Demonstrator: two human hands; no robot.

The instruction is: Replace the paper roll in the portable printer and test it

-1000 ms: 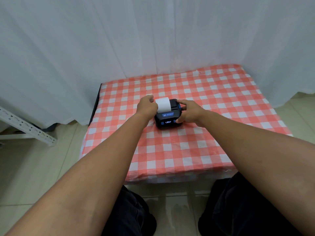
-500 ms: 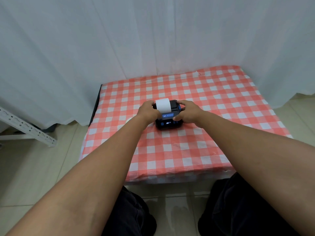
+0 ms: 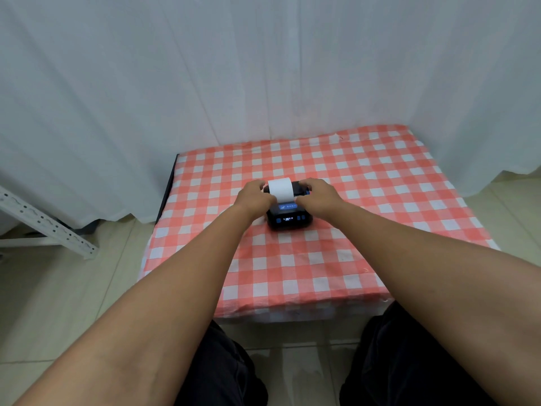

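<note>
Gripping the portable printer [image 3: 289, 213] from both sides, left hand [image 3: 254, 197] and right hand [image 3: 317, 194] curled against its upper edges, fingers pressed onto the black body beside the paper strip [image 3: 281, 190]. Not clear whether the fingertips are pinching the paper itself or only touching the casing next to it. Standing up between the two hands, that white strip, curving out of the top of the printer just above centre of the frame. Showing a blue label and a small lit display on the printer's near face, text too small to read. Sitting near the middle of a red-and-white checked tablecloth [image 3: 292, 271] covering a low table. Hanging behind, across the upper frame, a white curtain [image 3: 263, 68]. Leaning at left of frame, a white perforated metal rail [image 3: 44, 224] over pale floor tiles [image 3: 58, 288].
</note>
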